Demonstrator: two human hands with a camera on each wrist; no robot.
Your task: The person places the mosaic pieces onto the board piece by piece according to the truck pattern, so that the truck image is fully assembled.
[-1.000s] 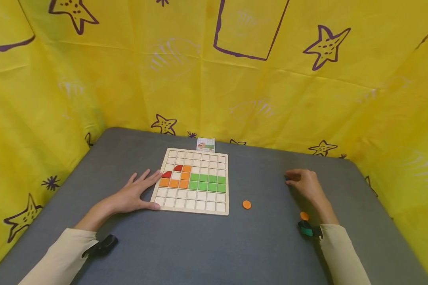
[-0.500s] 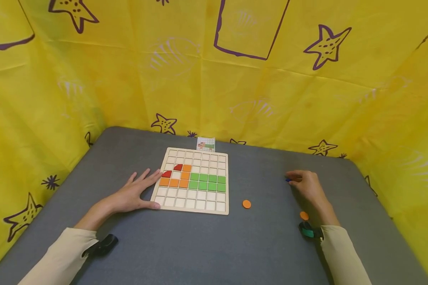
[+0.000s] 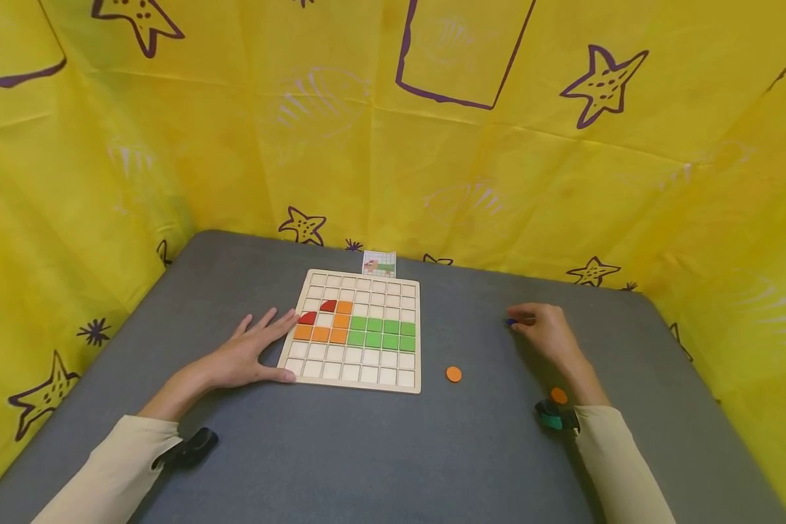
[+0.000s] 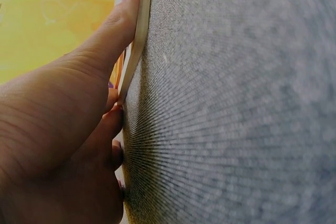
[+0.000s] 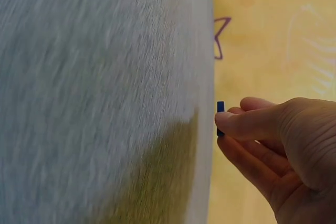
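A small blue piece (image 5: 220,106) is pinched between the thumb and fingers of my right hand (image 3: 550,336), held over the right side of the table. Its full shape is hidden by the fingertips. My left hand (image 3: 242,358) lies with spread, straight fingers against the left edge of a wooden grid board (image 3: 373,389); the thumb (image 4: 107,32) touches its near-left corner. Two red quarter-round pieces (image 3: 329,306), several orange squares (image 3: 320,334) and two rows of green squares (image 3: 374,339) sit in the board's cells.
An orange disc (image 3: 454,374) lies right of the board, and another orange disc (image 3: 559,396) lies by the right wrist. Behind the board is a small picture card (image 3: 379,264). A yellow patterned cloth (image 3: 380,160) hangs around the grey table (image 3: 393,458).
My right hand has drawn the blue piece into view and moved left with it, slightly away from me. The left hand keeps its place on the board.
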